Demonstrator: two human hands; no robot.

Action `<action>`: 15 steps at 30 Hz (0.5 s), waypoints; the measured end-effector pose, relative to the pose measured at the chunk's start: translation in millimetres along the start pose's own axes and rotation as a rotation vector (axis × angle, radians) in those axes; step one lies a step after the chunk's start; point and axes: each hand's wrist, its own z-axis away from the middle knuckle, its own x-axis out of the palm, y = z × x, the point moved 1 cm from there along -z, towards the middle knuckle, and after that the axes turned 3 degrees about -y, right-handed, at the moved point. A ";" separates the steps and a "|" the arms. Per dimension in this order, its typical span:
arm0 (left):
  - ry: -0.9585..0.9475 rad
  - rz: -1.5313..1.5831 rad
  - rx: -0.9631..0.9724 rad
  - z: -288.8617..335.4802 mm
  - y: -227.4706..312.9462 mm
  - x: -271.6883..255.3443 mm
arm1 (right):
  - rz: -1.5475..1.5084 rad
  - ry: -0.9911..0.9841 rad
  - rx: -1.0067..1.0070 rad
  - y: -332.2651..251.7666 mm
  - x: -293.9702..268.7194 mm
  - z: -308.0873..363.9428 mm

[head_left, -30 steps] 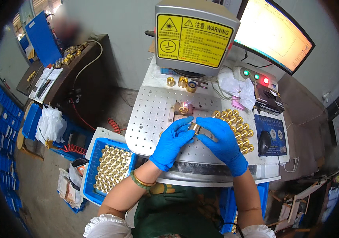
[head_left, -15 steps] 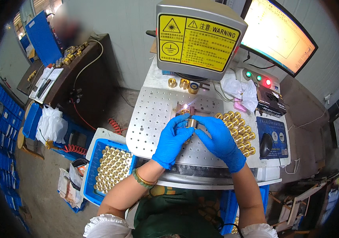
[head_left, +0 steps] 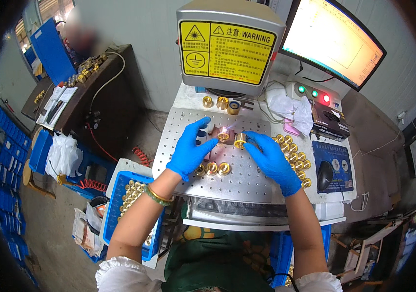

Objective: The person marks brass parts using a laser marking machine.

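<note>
My left hand [head_left: 191,150], in a blue glove, is open with thumb and forefinger spread, just left of a small fixture [head_left: 216,136] on the perforated metal plate [head_left: 178,127]. A brass ring [head_left: 223,134] sits in that fixture, with a bright glow at it. My right hand [head_left: 272,163], also gloved in blue, pinches another brass ring [head_left: 240,140] between thumb and fingers, right of the fixture. Nearer me, a short row of brass rings [head_left: 212,169] stands on the plate, the leftmost partly behind my left hand.
A grey machine head [head_left: 227,46] with a yellow warning label hangs above the plate. Several brass rings [head_left: 294,157] stand right of my right hand, near a black mouse [head_left: 325,176]. A blue tray [head_left: 112,214] of brass parts is at lower left. Behind are a monitor [head_left: 334,41] and lit buttons [head_left: 314,93].
My hands were together around a brass ring before the fixture; they have parted. The left moved left and opened, the right keeps a ring. The row of rings now shows.
</note>
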 end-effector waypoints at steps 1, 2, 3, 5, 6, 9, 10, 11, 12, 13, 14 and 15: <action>-0.004 -0.001 -0.029 -5.0 -7.3 -1.7 | 0.011 0.002 0.000 1.5 0.5 -1.1; -0.050 -0.178 0.056 -10.1 -13.6 -3.0 | 0.023 0.003 0.000 2.7 1.1 -1.9; -0.095 -0.359 0.133 -15.1 -19.8 -3.0 | 0.022 0.002 -0.001 3.7 2.2 -2.9; -0.120 -0.448 0.163 -23.6 -31.2 -1.7 | 0.104 0.028 -0.012 5.3 4.0 -5.4; -0.160 -0.542 0.148 -26.6 -35.6 -1.3 | 0.100 0.017 -0.001 6.3 4.9 -6.7; -0.195 -0.563 0.196 -35.6 -40.5 2.6 | 0.169 0.021 -0.036 9.5 7.0 -11.8; -0.196 -0.569 0.190 -38.3 -40.5 4.4 | 0.187 0.026 -0.044 10.6 7.7 -13.3; -0.223 -0.559 0.170 -41.0 -40.0 7.0 | 0.209 0.040 -0.055 11.7 8.3 -14.7; -0.240 -0.535 0.171 -43.7 -39.0 9.7 | 0.207 0.031 -0.053 12.9 8.9 -15.8; -0.250 -0.548 0.151 -46.8 -38.0 12.5 | 0.211 0.039 -0.060 13.7 9.3 -16.2; -0.247 -0.568 0.162 -49.4 -36.6 15.5 | 0.220 0.055 -0.071 14.3 9.4 -16.3; -0.244 -0.577 0.179 -51.3 -35.6 18.1 | 0.219 0.045 -0.065 15.3 9.8 -17.0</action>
